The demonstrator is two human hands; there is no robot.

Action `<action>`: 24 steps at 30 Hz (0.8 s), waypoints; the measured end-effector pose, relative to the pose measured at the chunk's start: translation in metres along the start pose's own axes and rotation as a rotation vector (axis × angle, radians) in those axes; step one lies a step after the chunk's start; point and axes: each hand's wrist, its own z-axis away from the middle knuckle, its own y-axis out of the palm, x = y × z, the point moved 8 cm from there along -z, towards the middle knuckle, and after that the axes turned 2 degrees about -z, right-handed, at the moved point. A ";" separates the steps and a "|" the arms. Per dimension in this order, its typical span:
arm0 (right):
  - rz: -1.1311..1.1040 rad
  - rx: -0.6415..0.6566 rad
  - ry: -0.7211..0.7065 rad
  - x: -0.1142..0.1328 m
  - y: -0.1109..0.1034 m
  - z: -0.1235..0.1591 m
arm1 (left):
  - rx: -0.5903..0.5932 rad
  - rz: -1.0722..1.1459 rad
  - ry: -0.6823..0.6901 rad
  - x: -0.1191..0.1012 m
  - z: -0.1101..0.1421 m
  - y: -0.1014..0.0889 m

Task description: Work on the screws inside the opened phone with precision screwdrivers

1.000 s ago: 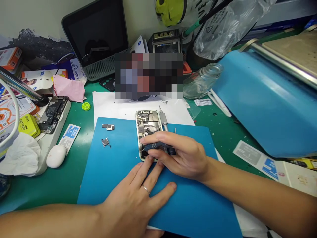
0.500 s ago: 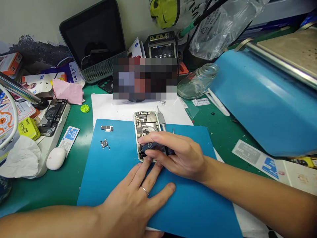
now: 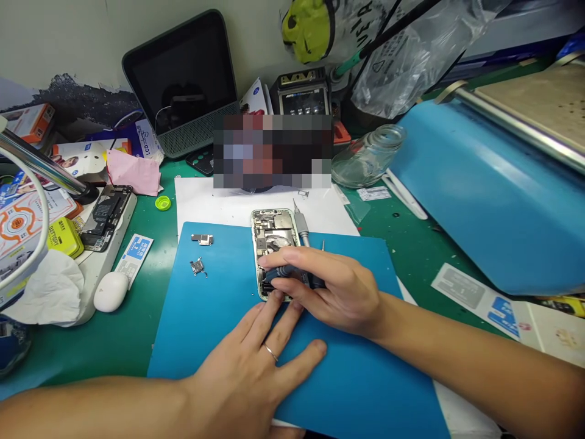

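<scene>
An opened smartphone (image 3: 274, 231) lies on a blue mat (image 3: 192, 341), its inner parts bare. My left hand (image 3: 260, 347), wearing a ring, is spread flat with fingertips at the phone's bottom edge. Over the lower part of the phone, my right hand (image 3: 333, 286) pinches a screwdriver with a dark ridged grip (image 3: 286, 272); its tip is hidden. A grey screwdriver (image 3: 300, 222) rests along the phone's right side, and another thin metal tip (image 3: 323, 245) shows behind my right hand. Two small removed phone parts, a metal-covered piece (image 3: 202, 239) and a small board (image 3: 198, 266), lie left of the phone.
White paper (image 3: 196, 198) lies under the mat. Leftward are a white earbud case (image 3: 111, 291), another opened phone (image 3: 107, 216) and a green cap (image 3: 163, 203). Behind stand a dark-screened device (image 3: 183, 73) and a glass jar (image 3: 365, 158). A blue sheet (image 3: 457, 201) covers the right side.
The whole view has shifted slightly right and down as my head moved. Both hands keep nearly the same place and pose at the phone.
</scene>
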 end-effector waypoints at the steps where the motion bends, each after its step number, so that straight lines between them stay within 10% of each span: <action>1: 0.000 -0.002 -0.005 0.000 0.000 0.000 | -0.002 0.002 0.000 0.000 0.000 0.000; 24: 0.005 0.013 -0.025 0.002 0.000 -0.002 | 0.005 0.013 0.003 0.000 0.002 0.000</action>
